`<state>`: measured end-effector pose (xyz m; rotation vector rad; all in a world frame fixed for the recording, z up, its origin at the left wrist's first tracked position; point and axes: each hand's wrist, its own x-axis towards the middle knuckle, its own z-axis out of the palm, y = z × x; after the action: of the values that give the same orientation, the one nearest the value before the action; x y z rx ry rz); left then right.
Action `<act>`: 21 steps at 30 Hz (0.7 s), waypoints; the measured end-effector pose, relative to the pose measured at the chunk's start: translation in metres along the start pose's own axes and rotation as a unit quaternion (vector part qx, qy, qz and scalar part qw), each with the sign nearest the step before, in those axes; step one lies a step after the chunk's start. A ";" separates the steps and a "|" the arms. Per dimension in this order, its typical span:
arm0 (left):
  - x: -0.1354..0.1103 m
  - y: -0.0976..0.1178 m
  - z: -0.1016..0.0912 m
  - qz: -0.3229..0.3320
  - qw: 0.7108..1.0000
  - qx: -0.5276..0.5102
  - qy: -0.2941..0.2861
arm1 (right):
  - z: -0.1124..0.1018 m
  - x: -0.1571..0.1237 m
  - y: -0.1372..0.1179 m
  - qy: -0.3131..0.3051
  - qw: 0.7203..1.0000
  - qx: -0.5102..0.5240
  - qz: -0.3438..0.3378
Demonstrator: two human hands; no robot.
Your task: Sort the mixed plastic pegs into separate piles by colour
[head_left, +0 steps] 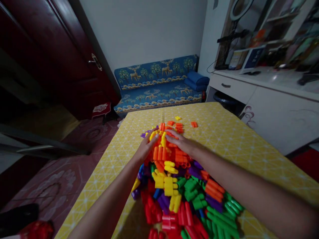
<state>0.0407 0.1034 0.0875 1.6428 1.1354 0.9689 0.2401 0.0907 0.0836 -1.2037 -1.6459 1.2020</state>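
Observation:
A big pile of plastic tube-shaped building pieces (pixel 179 189) in red, orange, yellow, green and purple lies on the table with the yellow patterned cloth (pixel 224 132). My left hand (pixel 147 147) rests on the far left side of the pile, fingers stretched over yellow and orange pieces. My right hand (pixel 180 142) lies flat on the far right side of the pile, fingers spread over orange pieces. Both hands cup the far end of the heap. A few loose orange and yellow pieces (pixel 179 124) lie beyond the hands.
A blue patterned sofa bench (pixel 157 86) stands against the far wall. A dark red door (pixel 62 56) is at the left. A white cabinet (pixel 274 103) with clutter on top runs along the right. A patterned floor (pixel 62 179) lies left of the table.

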 end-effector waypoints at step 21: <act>-0.163 -0.085 -0.017 0.004 0.961 0.256 0.102 | -0.029 -0.237 0.131 0.153 0.857 -0.491 -0.009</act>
<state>-0.0416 -0.0324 -0.0057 1.9831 1.6220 0.9130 0.3640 -0.1148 -0.0443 -1.8358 -2.0456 0.0317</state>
